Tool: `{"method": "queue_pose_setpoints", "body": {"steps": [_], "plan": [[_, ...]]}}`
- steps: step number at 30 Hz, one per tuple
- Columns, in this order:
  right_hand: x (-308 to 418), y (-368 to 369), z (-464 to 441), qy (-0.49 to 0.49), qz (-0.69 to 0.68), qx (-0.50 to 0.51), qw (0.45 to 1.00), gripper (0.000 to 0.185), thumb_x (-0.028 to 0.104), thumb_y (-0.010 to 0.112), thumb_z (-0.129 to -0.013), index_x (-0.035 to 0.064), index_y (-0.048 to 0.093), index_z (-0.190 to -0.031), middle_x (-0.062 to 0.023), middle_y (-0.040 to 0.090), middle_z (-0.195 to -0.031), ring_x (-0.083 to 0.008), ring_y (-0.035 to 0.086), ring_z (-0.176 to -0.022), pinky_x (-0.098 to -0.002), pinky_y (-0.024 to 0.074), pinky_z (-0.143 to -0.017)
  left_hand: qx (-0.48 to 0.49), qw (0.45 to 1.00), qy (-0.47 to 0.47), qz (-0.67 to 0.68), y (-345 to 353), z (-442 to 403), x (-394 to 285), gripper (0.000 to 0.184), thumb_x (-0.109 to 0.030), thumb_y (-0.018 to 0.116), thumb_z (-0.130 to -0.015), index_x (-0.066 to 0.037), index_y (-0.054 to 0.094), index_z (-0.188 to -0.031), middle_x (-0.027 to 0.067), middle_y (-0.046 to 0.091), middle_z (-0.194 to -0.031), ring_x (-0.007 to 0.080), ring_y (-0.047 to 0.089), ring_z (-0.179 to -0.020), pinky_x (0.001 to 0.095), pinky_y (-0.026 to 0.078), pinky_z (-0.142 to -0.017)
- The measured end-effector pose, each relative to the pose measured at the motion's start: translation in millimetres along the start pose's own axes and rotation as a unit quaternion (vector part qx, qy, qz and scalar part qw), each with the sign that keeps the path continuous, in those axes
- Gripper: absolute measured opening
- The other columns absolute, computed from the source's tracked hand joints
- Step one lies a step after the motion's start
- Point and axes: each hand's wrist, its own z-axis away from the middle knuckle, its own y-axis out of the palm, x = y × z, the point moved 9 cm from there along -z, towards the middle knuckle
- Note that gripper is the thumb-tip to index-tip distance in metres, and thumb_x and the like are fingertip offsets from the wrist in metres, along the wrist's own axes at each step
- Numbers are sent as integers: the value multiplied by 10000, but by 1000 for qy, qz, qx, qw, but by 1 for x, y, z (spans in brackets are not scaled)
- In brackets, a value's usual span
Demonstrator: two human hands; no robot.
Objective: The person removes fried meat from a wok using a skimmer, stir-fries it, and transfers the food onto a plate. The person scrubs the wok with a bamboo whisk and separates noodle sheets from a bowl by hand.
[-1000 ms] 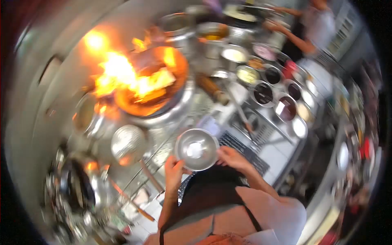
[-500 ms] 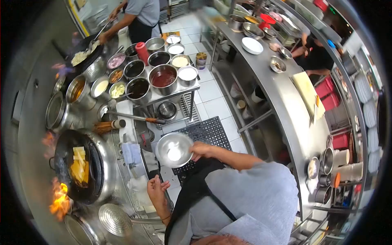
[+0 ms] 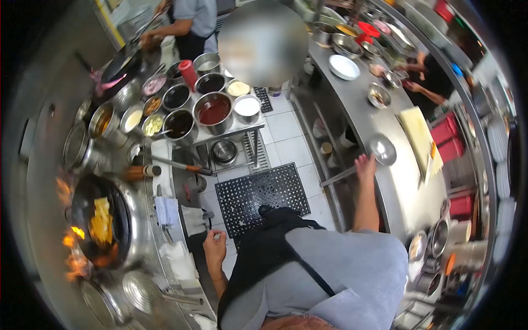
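A metal bowl (image 3: 382,149) sits on the steel counter at the right, near its inner edge. My right hand (image 3: 366,166) is stretched out just below the bowl, fingers apart at its near rim, not wrapped round it. Closer to the stove side, my left hand (image 3: 215,246) is held up with its fingers curled in and nothing seen in it. A black wok (image 3: 88,190) on the left holds yellow pieces of food (image 3: 102,223), with flames (image 3: 77,258) at its lower left edge.
Pots of sauces (image 3: 213,108) crowd a steel stand ahead. A ladle (image 3: 179,165) lies beside it. A perforated strainer (image 3: 140,291) is at the lower left. One person (image 3: 190,25) works at a far wok, another (image 3: 434,77) across the counter (image 3: 352,104). A black mat (image 3: 264,192) covers some floor.
My right hand has carried the bowl from in front of me to the right counter and opened beside it. My left hand's fingers have curled in. A blurred round patch now covers the upper middle.
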Motion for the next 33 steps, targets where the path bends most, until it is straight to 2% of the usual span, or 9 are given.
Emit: {"method": "queue_pose_setpoints", "body": {"steps": [4,8,10,12,14,22,27,31,33], "plan": [[-82,63,23,-6,282,255,925,341,405,549,-922,68,496,-912,-40,543,-708,-160,526,-541,-311,454,-448,-23,998,-53,32,22,8,-22,219,-212,659,-832,-12,621,-913,134,632,-721,182,609,-657,328,476,-620],[-228,81,94,197,516,323,769,248,296,498,-942,50,527,-937,-55,550,-695,-166,525,-529,-308,448,-435,-53,998,-40,23,56,25,-9,249,-201,676,-806,9,609,-924,211,656,-877,382,638,-837,424,500,-708],[-323,60,94,244,579,509,588,185,243,526,-913,72,565,-971,-45,570,-703,-156,548,-547,-315,455,-453,-58,997,-48,7,70,40,1,256,-211,662,-809,7,612,-933,209,653,-906,386,630,-866,446,496,-742],[-368,56,127,126,704,648,263,432,172,579,-854,4,480,-1240,-147,629,-928,-227,641,-712,-383,539,-514,-64,992,-105,-4,80,59,9,265,-219,646,-821,4,604,-957,211,638,-942,389,615,-902,458,488,-779],[-385,44,137,131,734,642,177,354,231,642,-823,13,604,-1100,-143,644,-1027,-242,640,-841,-405,534,-625,-55,977,-206,-2,86,85,17,276,-225,626,-844,0,584,-997,218,613,-986,391,593,-944,459,474,-819],[-512,36,88,224,716,659,-53,141,174,519,-860,40,562,-865,-129,602,-710,-241,572,-529,-382,464,-438,-242,904,-352,32,99,185,39,266,-233,611,-839,-11,613,-986,215,637,-959,390,599,-945,459,469,-832],[-485,84,244,-41,440,849,-289,244,166,548,-817,24,521,-620,-94,577,-617,-194,508,-422,-340,402,-386,-301,881,-360,60,100,221,31,279,-249,602,-836,-4,626,-967,222,652,-898,398,617,-901,472,479,-803],[-498,98,317,198,576,791,58,177,123,602,-801,-11,621,-915,-115,561,-627,-211,571,-508,-347,435,-405,-365,871,-313,105,96,234,41,283,-258,590,-837,-16,631,-980,225,656,-891,398,623,-892,464,485,-797],[-511,79,371,75,579,812,-14,226,133,589,-822,47,617,-1030,-122,579,-730,-251,563,-519,-357,476,-473,-453,837,-284,116,94,264,43,269,-278,606,-810,-15,646,-849,184,662,-843,356,634,-875,454,484,-764]]}}
